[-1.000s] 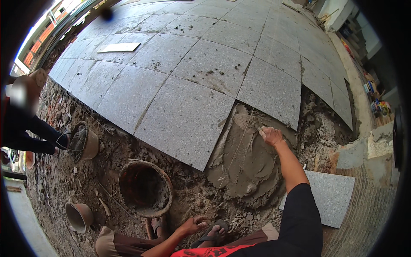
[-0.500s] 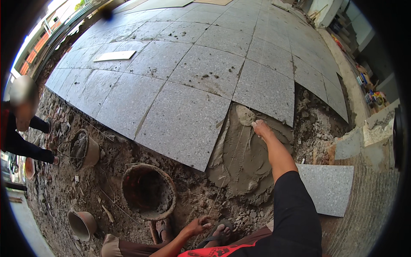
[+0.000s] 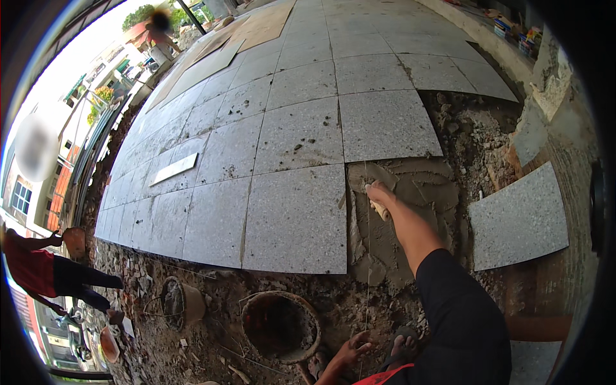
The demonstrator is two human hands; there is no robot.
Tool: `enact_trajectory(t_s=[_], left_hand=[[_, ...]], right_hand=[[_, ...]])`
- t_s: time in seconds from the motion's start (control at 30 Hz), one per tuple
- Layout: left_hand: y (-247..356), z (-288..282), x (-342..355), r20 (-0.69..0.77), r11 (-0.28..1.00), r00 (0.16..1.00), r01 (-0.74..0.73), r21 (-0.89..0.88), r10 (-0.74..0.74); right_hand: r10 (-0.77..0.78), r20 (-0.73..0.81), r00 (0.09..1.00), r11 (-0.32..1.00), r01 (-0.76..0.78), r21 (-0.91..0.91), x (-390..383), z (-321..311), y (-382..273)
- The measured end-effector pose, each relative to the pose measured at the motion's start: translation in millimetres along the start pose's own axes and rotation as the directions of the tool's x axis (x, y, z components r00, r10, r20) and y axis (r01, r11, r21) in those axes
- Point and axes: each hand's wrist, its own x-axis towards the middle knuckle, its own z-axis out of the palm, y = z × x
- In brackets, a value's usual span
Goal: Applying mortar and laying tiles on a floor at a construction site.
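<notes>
My right hand (image 3: 380, 194) is closed around the wooden handle of a trowel (image 3: 384, 213), over wet grey mortar (image 3: 410, 240) at the bed's left part. The trowel's blade is hard to make out against the mortar and my hand. Speckled grey floor tiles (image 3: 298, 218) border the bed on its left and far sides. A thin string (image 3: 368, 289) runs across the mortar toward my feet. My left hand (image 3: 354, 348) hangs low near that string, its fingers loosely apart and holding nothing.
A loose tile (image 3: 520, 218) lies to the right. A large mud-caked bucket (image 3: 314, 350) and a smaller bucket (image 3: 194, 305) stand on the rubble at left. A person (image 3: 35, 269) there holds an orange bucket (image 3: 74, 242). A pale strip (image 3: 174, 169) rests on the tiles.
The view has swung, showing more of the far left. My right hand has turned, so the trowel's handle now shows and its mortar-covered blade no longer does. The person at left now stands more upright.
</notes>
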Motion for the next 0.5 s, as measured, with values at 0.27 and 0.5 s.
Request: enact_trajectory(t_s=[0.27, 0.5], left_hand=[[19.8, -11.4, -8.5, -0.013, 0.988, 0.999, -0.032, 0.154, 0.035], [24.8, -13.4, -6.8, 0.064, 0.991, 0.996, -0.074, 0.113, 0.067]], right_hand=[[0.065, 0.306, 0.950, 0.984, -0.112, 0.139, -126.8, -16.4, -31.9], [-0.073, 0.457, 0.886, 0.994, 0.104, -0.043, -213.2, -11.3, 8.8]])
